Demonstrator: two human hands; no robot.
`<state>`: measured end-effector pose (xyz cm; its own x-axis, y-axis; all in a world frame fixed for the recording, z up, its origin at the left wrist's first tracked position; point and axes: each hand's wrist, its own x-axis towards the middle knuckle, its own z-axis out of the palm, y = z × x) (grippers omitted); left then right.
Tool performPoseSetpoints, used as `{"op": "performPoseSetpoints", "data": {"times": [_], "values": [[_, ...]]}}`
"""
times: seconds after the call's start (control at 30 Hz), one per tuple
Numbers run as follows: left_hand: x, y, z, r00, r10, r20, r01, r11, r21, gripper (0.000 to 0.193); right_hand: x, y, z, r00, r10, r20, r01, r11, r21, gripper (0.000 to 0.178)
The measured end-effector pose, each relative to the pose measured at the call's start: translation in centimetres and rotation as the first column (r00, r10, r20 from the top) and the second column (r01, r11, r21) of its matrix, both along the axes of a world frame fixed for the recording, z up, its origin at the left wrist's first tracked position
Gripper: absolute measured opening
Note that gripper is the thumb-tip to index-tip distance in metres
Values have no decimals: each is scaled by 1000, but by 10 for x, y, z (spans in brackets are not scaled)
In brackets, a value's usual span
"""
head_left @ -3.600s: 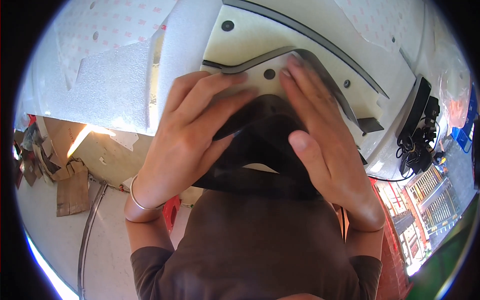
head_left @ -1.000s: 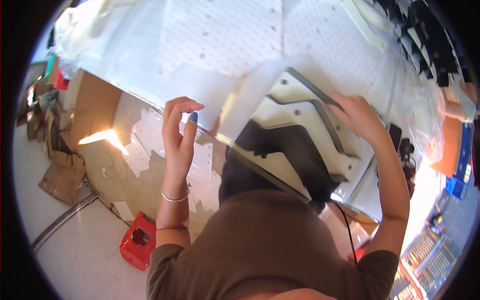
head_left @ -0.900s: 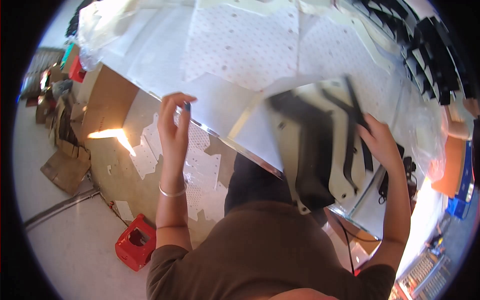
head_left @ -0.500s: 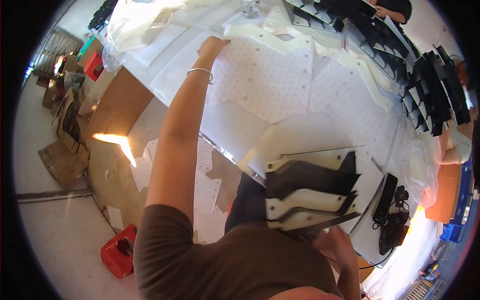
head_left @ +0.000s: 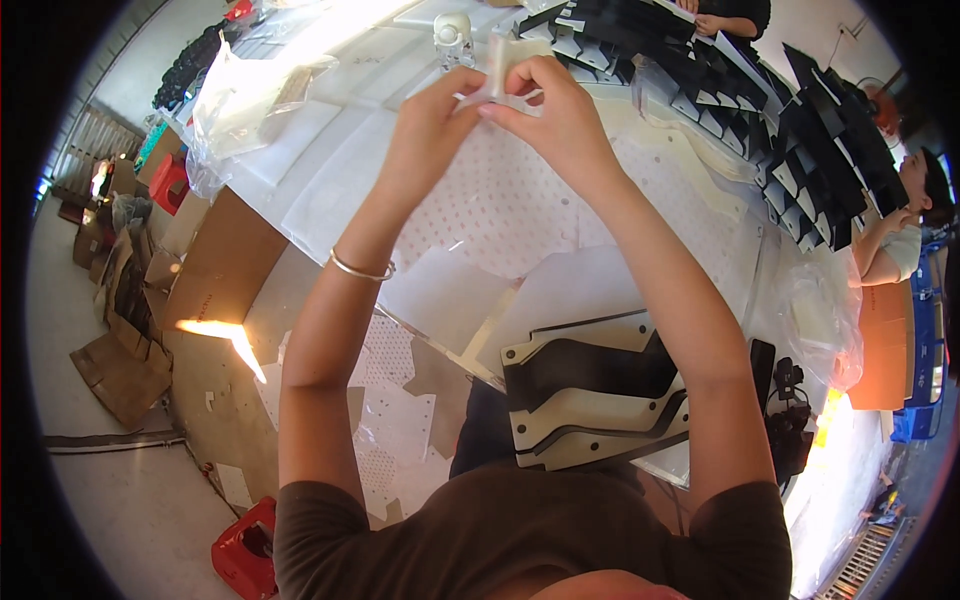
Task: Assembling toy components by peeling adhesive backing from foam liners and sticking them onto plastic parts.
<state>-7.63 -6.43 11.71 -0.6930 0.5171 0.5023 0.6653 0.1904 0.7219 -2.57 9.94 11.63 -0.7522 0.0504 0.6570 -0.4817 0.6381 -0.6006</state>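
Both of my hands are raised over the far part of the table, fingertips close together. My left hand [head_left: 445,110] and my right hand [head_left: 545,100] pinch a pale cream strip with thin, film-like edges [head_left: 497,68], which stands up between them. Under my forearms lies a sheet with a dotted pattern [head_left: 490,215]. Near my body, partly behind my right forearm, rests a stack of black and cream wavy-edged pieces [head_left: 590,375] with small holes. A clear glass-like container [head_left: 453,45] stands just beyond my left hand.
Rows of black and cream pieces [head_left: 690,70] fill the table's far right. A clear plastic bag [head_left: 235,120] lies at the far left, another [head_left: 815,310] at the right. Black cables with an adapter [head_left: 790,420] sit near the right edge. Two other people are beyond the table.
My right hand has come up from beside the stack to meet my left. The cream strip has been lifted off the dotted sheet and is now between both hands. The stack has settled flat.
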Motion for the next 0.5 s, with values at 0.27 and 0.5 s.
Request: {"op": "performPoseSetpoints", "data": {"times": [0.27,0.5], "values": [[28,-36,25,989,-149,-7,149,987,65,17,19,-15,20,989,148,-9,-148,987,-63,29],[30,-30,24,979,-131,154,110,984,139,20,24,-6,14,983,161,-85,-170,979,-109,30]]}}
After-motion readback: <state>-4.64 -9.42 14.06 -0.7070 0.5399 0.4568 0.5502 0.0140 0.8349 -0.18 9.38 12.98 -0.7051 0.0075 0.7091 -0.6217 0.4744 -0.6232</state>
